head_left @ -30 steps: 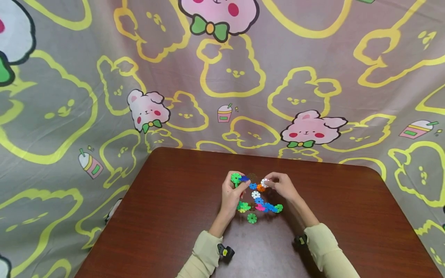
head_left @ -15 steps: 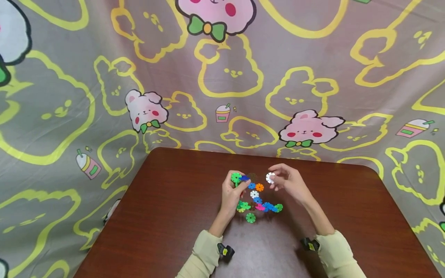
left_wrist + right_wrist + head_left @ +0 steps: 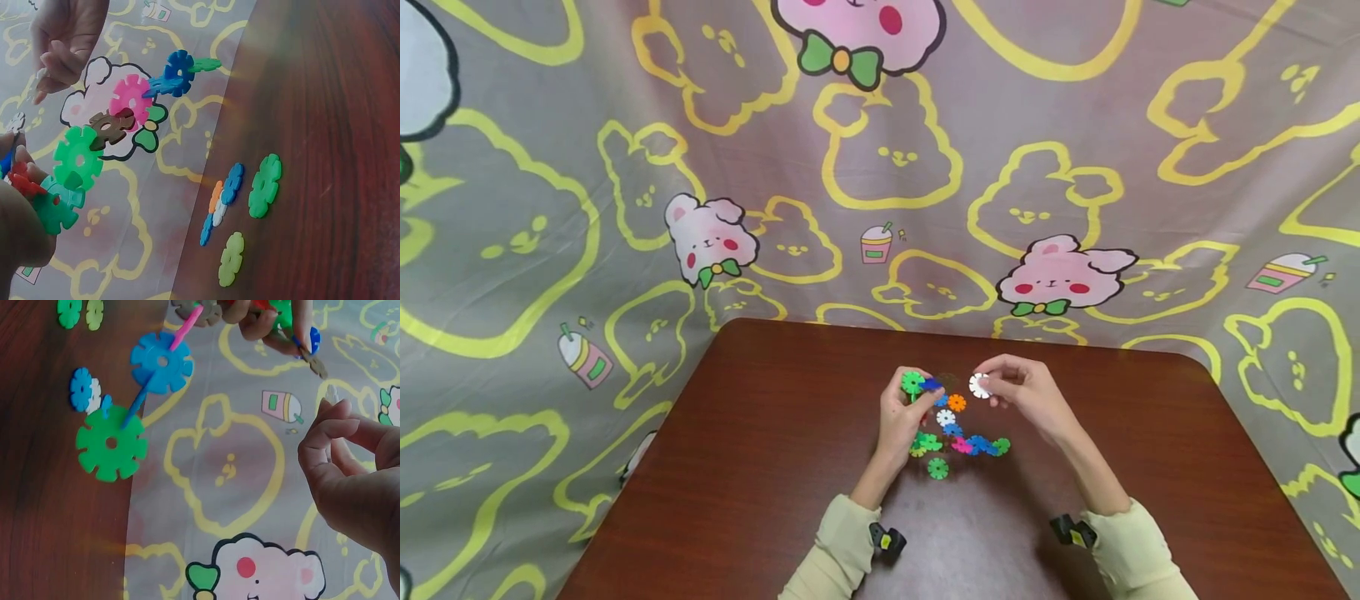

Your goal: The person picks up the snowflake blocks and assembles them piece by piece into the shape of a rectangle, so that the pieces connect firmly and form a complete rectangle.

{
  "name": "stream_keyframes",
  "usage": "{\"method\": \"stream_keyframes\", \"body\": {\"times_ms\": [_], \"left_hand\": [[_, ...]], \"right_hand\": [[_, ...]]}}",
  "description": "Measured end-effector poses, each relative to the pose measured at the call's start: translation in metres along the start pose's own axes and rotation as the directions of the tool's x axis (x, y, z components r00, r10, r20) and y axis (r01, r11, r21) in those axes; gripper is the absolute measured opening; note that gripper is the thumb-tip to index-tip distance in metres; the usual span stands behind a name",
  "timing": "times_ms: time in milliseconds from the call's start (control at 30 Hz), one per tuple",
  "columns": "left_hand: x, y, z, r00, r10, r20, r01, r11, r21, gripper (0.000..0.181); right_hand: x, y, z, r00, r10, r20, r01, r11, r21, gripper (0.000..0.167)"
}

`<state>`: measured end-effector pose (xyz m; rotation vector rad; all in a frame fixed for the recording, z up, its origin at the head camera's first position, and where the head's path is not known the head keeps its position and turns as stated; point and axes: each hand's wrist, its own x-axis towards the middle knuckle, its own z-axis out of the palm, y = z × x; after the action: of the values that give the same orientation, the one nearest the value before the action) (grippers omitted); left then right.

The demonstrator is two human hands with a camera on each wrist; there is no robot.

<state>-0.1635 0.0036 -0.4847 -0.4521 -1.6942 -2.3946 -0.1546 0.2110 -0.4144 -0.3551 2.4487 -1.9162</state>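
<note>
My left hand (image 3: 898, 417) grips a chain of interlocking plastic snowflake discs. Its end near the fingers shows a green disc (image 3: 913, 382) and a dark blue disc (image 3: 931, 385). Below the hand the chain runs right through a brown disc (image 3: 111, 128), a pink disc (image 3: 131, 99) and blue discs to a green disc (image 3: 111, 442). A brown disc (image 3: 315, 365) sticks out past the left fingertips. Between thumb and fingers, my right hand (image 3: 1030, 396) pinches a white disc (image 3: 979, 385) just right of that end, apart from it. The left fingers partly hide the chain.
Loose discs lie on the brown table (image 3: 805, 400) below the chain: an orange disc (image 3: 957, 402), a white disc (image 3: 946, 417), blue ones, a green disc (image 3: 265, 186) and a yellow-green disc (image 3: 231, 259). A patterned cloth (image 3: 895, 292) hangs behind the table.
My right hand has lifted the white disc from beside the orange disc, up and to the right, and turned its face to the head camera. The left hand has shifted slightly right with the chain.
</note>
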Motion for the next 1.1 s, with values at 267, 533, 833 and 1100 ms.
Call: {"method": "stream_keyframes", "body": {"times_ms": [267, 533, 833, 1100], "left_hand": [[-0.001, 0.000, 0.002, 1.000, 0.010, 0.022, -0.010, 1.000, 0.022, 0.023], [-0.001, 0.001, 0.002, 1.000, 0.014, 0.027, -0.015, 0.999, 0.044, 0.023], [-0.003, 0.001, 0.002, 0.999, 0.031, 0.037, -0.033, 0.998, 0.045, 0.023], [-0.003, 0.003, 0.001, 0.999, 0.037, 0.031, -0.038, 0.998, 0.050, 0.019]], "right_hand": [[0.000, -0.006, 0.006, 0.997, 0.070, -0.014, -0.070, 0.997, 0.041, 0.023], [0.001, -0.005, 0.010, 0.993, 0.118, -0.013, -0.116, 0.988, 0.099, 0.026], [0.002, -0.004, 0.016, 0.985, 0.170, -0.026, -0.165, 0.976, 0.146, 0.030], [0.001, -0.005, 0.027, 0.970, 0.233, -0.069, -0.212, 0.949, 0.232, 0.026]]}}
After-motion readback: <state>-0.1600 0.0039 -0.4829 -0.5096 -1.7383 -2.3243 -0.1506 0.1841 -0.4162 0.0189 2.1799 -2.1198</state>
